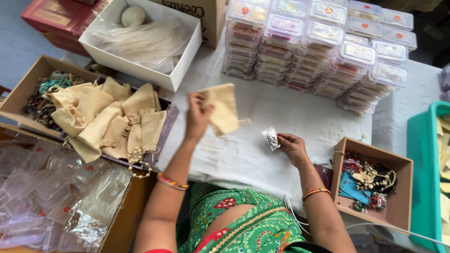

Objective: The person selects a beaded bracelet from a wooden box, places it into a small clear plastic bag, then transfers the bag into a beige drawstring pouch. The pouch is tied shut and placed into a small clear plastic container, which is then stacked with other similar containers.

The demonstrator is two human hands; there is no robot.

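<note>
My left hand [197, 117] holds up a small beige cloth pouch [222, 108] above the white cloth-covered table [281, 117]. My right hand [293, 147] pinches a small shiny silver packet [271, 138] just to the right of the pouch. The two hands are a short gap apart and the pouch and packet do not touch. A tray [169, 115] piled with more beige pouches [110, 119] lies left of my left hand.
Stacks of clear lidded plastic boxes [318, 47] fill the far side. A white box [140, 40] with plastic bags sits at far left. A cardboard box of jewellery [370, 182] is at right, a teal tray [422, 154] beyond it. Empty clear containers [47, 192] lie at lower left.
</note>
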